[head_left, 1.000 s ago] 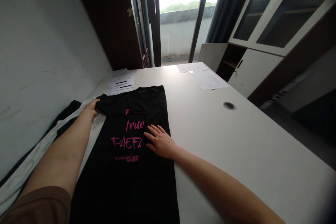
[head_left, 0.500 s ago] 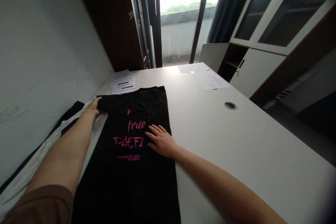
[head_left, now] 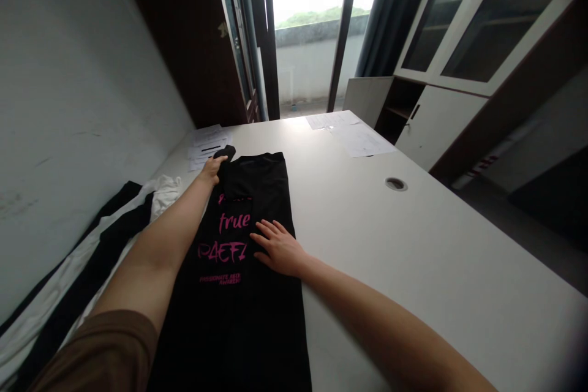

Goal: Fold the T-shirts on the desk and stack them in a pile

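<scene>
A black T-shirt [head_left: 271, 312] with pink lettering lies lengthwise on the white table, its right side folded over the print. At its far left corner my left hand [head_left: 215, 168] grips the black sleeve, lifted and brought inward over the shirt. The fingers are closed on the cloth. My right hand [head_left: 279, 248] rests flat on the folded right part, just beside the lettering, with its fingers spread.
Black and white garments [head_left: 105, 229] are heaped along the wall at left. Papers [head_left: 206, 139] lie at the table's far left corner, and more sheets [head_left: 362, 138] lie at the far right. A round cable hole [head_left: 395, 184] pierces the white table [head_left: 367, 245].
My left hand has carried the sleeve up and to the right, drawing the shirt's left edge inward. The right hand stays flat on the shirt. The view has shifted slightly.
</scene>
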{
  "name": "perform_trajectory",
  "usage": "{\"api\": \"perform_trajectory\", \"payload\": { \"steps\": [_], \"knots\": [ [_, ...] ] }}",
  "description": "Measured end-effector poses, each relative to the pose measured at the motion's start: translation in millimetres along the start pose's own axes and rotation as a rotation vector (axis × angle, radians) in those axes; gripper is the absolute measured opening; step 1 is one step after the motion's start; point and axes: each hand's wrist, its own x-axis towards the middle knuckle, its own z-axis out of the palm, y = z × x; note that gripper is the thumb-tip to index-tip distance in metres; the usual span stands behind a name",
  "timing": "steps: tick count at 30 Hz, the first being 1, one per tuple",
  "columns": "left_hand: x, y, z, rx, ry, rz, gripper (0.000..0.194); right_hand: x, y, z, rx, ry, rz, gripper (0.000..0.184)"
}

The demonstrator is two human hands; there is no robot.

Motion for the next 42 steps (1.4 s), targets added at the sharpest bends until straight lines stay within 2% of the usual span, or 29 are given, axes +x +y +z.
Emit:
{"api": "perform_trajectory", "payload": {
  "steps": [3, 6, 8, 11, 14, 19, 23, 25, 28, 32, 34, 38, 42],
  "knots": [
    [1, -20, 35.8, 0.092, -0.032, 0.015, 0.046, 0, -1, -1, 0.004, 0.0, -0.001, 0.056],
    [-8, -43, 64.8, 0.193, -0.144, 0.013, 0.047, -1, -1, -2, 0.008, 0.004, -0.001, 0.056],
    [-16, -58, 75.7, 0.285, -0.246, -0.02, 0.042, -1, 0, -2, 0.014, 0.017, -0.008, 0.053],
    [-27, -75, 76.5, 0.448, -0.342, -0.055, 0.035, 1, 4, -4, 0.041, 0.056, -0.007, 0.041],
    [-28, -81, 62.5, 0.609, -0.342, -0.023, 0.031, 3, 9, -5, 0.091, 0.106, 0.024, 0.03],
    [-27, -73, 27.2, 0.862, -0.312, 0.097, 0.022, 5, 13, -5, 0.112, 0.137, 0.031, 0.026],
    [-49, -67, 2.4, 1.03, -0.34, 0.187, 0.017, 4, 15, -8, 0.175, 0.167, 0.03, 0.024],
    [-70, -66, -9.4, 1.08, -0.355, 0.23, 0.022, 6, 21, -10, 0.244, 0.212, 0.088, 0.025],
    [-109, -67, -28.4, 1.232, -0.382, 0.309, 0.033, 17, 41, -16, 0.416, 0.325, 0.294, 0.025],
    [-167, -67, -52.2, 1.449, -0.392, 0.374, 0.035, 53, 76, -23, 0.835, 0.395, 0.654, 0.031],
    [-196, -64, -61.7, 1.5, -0.384, 0.371, 0.034, 76, 91, -27, 0.997, 0.39, 0.768, 0.033],
    [-246, -52, -78.4, 1.558, -0.416, 0.249, 0.039, 122, 110, -32, 1.063, 0.366, 0.854, 0.032],
    [-283, -43, -100.0, 1.531, -0.471, 0.108, 0.05, 158, 125, -29, 1.019, 0.405, 0.871, 0.035]
  ]
}}
